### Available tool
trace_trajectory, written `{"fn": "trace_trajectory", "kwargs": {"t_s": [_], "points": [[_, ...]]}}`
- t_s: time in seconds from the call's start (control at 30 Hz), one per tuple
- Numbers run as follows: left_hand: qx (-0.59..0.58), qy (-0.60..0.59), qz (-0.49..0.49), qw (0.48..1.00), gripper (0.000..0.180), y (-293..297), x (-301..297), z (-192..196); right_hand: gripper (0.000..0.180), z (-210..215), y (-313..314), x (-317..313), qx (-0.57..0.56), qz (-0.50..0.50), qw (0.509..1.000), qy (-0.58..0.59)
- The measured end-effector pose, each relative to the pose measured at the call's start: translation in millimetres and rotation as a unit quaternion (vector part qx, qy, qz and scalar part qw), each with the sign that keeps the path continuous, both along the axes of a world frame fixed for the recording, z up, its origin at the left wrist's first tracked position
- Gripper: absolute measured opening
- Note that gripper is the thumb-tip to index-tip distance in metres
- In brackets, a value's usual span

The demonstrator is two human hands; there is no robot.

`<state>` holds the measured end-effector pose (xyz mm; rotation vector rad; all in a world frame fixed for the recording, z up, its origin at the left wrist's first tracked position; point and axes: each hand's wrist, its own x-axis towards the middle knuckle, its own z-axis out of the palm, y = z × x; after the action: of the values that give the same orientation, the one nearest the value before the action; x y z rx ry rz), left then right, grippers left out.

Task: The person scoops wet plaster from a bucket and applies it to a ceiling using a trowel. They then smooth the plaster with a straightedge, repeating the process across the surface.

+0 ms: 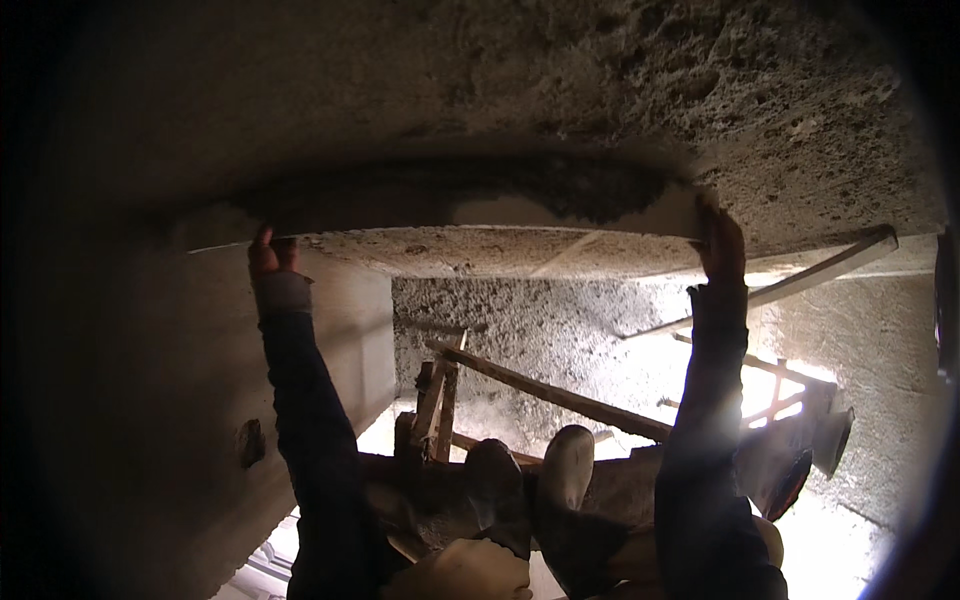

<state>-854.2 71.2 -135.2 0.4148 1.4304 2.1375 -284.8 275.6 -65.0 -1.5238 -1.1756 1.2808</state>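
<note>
Overhead, a long straight-edged board [505, 212] spans from one of my hands to the other, lying close against the rough ceiling [800, 120]. Dark wet mortar or plaster [590, 185] clings along its face. My left hand [276, 256] is closed around the board near its left end, by the smooth wall. At the right end, my right hand [722, 242] has its fingers wrapped over the board; shadow hides part of them. Both arms reach up in dark sleeves.
Below me, two boots [566, 468] stand on a raised plank platform [620, 488]. A wooden beam [560, 392] slants past its far side, beside upright timbers [438, 410]. A smooth wall [200, 400] rises at the left. A long pale strip [800, 285] leans at the right.
</note>
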Motion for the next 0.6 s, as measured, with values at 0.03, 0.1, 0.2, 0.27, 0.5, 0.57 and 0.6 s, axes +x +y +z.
{"fn": "trace_trajectory", "kwargs": {"t_s": [0.03, 0.1, 0.2, 0.27, 0.5, 0.57, 0.6], "points": [[-0.026, 0.001, 0.008, 1.000, 0.035, -1, -10, -11, 0.051, -11, 1, -5, -0.017, -0.020, 0.999, 0.043], [0.028, -0.178, 0.049, 0.982, 0.032, 23, -24, -9, 0.049, -7, -7, -18, 0.005, -0.037, 0.998, 0.051], [-0.060, 0.089, 0.001, 0.994, 0.027, 9, -29, -15, 0.048, -9, 10, -3, 0.023, -0.043, 0.999, 0.008], [-0.023, 0.132, -0.022, 0.991, 0.029, 15, -21, -4, 0.049, -5, 22, 20, 0.052, -0.021, 0.997, -0.056], [-0.282, 0.500, 0.050, 0.817, 0.045, 1, -8, 39, 0.054, 65, -4, -9, 0.043, -0.044, 0.997, -0.038], [-0.301, 0.607, 0.090, 0.730, 0.046, -5, -4, 5, 0.052, 25, 1, 16, 0.050, -0.005, 0.995, -0.084], [-0.300, 0.661, 0.111, 0.679, 0.046, 0, -4, -10, 0.050, -20, 14, 43, 0.075, 0.021, 0.989, -0.125]]}}
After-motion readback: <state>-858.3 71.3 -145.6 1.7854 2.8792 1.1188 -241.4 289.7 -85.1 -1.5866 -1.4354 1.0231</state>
